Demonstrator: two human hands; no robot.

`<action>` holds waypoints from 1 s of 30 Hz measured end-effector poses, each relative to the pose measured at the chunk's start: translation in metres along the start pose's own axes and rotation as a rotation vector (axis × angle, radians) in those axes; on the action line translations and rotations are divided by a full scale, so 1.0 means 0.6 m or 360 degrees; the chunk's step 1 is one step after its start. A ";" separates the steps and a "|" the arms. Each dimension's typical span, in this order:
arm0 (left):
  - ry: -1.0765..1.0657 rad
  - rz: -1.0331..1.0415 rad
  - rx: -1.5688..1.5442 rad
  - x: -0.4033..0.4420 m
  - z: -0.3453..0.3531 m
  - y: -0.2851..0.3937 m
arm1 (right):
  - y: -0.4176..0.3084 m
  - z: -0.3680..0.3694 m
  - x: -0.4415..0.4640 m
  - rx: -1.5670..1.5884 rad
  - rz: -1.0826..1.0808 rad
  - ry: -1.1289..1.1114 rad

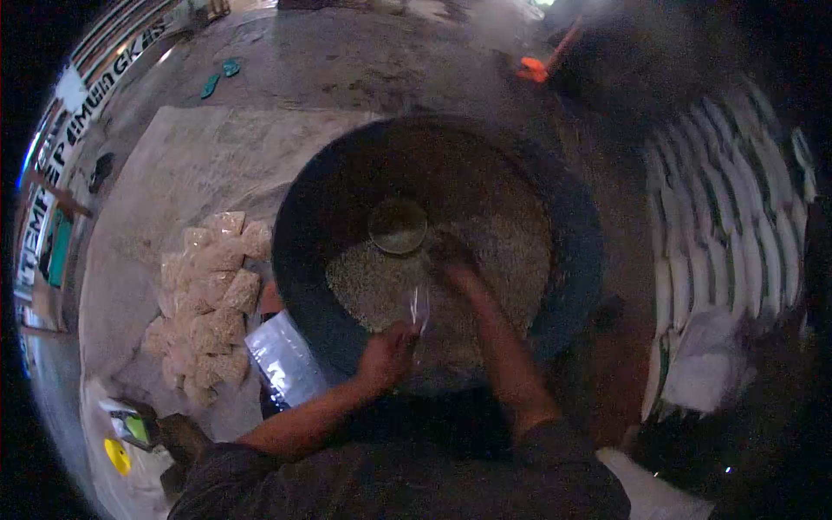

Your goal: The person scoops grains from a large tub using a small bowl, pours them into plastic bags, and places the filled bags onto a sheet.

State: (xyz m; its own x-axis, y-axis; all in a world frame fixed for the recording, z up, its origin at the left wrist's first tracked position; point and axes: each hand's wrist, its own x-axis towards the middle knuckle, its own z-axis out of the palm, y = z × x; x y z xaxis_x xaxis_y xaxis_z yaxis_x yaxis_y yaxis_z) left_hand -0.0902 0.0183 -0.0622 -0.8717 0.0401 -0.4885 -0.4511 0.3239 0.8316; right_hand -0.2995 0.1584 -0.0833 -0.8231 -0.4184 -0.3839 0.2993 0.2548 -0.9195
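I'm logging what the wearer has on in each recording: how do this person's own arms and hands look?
The left sleeve and right sleeve are dark, leaving the forearms bare. The left hand and right hand show no gloves; rings can't be made out.

A dark top (pixel 399 481) with roughly elbow-length sleeves (pixel 546 446), bare forearms (pixel 503 351) and bare hands (pixel 387 357).
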 end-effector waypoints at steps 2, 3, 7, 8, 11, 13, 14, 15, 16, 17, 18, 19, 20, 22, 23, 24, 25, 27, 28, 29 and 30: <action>0.0027 -0.0133 -0.0310 -0.020 -0.016 -0.014 | 0.037 0.050 0.091 -0.0097 0.0016 0.0152; 0.0075 0.0003 -0.0399 -0.015 -0.021 -0.028 | 0.052 0.079 0.130 -0.0121 0.0002 0.0231; 0.0194 0.0497 -0.0421 -0.006 -0.015 -0.092 | 0.058 0.119 0.210 -0.0083 0.0010 0.0302; 0.0102 0.0264 -0.0314 -0.002 -0.021 -0.091 | 0.058 0.113 0.213 -0.0062 0.0036 0.0286; 0.0075 -0.0080 -0.0493 0.005 -0.027 -0.117 | 0.059 0.132 0.222 -0.0008 0.0067 0.0255; 0.0110 -0.0027 -0.0556 -0.001 -0.056 -0.092 | 0.075 0.159 0.218 0.0021 0.0076 0.0249; 0.0116 0.0098 -0.0465 -0.001 -0.077 -0.075 | 0.085 0.169 0.221 0.0043 0.0082 0.0241; 0.0178 0.0213 -0.0417 0.000 -0.082 -0.066 | 0.092 0.172 0.225 0.0062 0.0088 0.0233; 0.0244 0.0326 -0.0365 0.001 -0.088 -0.057 | 0.098 0.180 0.226 0.0092 0.0097 0.0224; 0.0369 0.0423 -0.0353 0.004 -0.080 -0.062 | 0.102 0.185 0.224 0.0121 0.0100 0.0229; 0.0497 0.0524 -0.0334 0.006 -0.077 -0.066 | 0.113 0.184 0.214 0.0158 0.0102 0.0239; 0.0434 0.0409 -0.0327 0.006 -0.081 -0.068 | 0.119 0.183 0.206 0.0189 0.0105 0.0261; 0.0373 0.0293 -0.0321 0.002 -0.085 -0.070 | 0.125 0.181 0.195 0.0222 0.0093 0.0302; 0.0305 0.0146 -0.0536 -0.008 -0.072 -0.098 | 0.134 0.166 0.161 0.0302 0.0087 0.0425; 0.0295 0.0131 -0.0750 0.005 -0.057 -0.143 | 0.134 0.154 0.143 0.0336 0.0076 0.0519; 0.0306 0.0032 -0.0888 0.006 -0.053 -0.139 | 0.135 0.139 0.120 0.0364 0.0063 0.0617; 0.0325 -0.0066 -0.1029 0.003 -0.060 -0.115 | 0.136 0.125 0.093 0.0405 0.0058 0.0711; 0.0436 -0.0435 -0.1117 -0.008 -0.090 -0.049 | 0.134 0.097 0.032 0.0519 0.0071 0.0833; 0.0420 0.0036 -0.0461 -0.015 -0.112 -0.032 | 0.127 0.085 -0.002 0.0591 0.0081 0.0869; 0.0396 0.0512 0.0196 -0.023 -0.136 -0.026 | 0.121 0.070 -0.037 0.0693 0.0096 0.0870; 0.0368 0.0987 0.0854 -0.026 -0.150 -0.014 | 0.106 0.059 -0.074 0.0809 0.0114 0.0831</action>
State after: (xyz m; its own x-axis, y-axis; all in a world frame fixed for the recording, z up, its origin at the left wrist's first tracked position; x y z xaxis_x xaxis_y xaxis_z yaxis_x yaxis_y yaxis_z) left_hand -0.0901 -0.0702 -0.0379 -0.9746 0.1830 0.1292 0.2221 0.7137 0.6643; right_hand -0.2267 0.1623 -0.1276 -0.8780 0.0866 -0.4707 0.4434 -0.2234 -0.8681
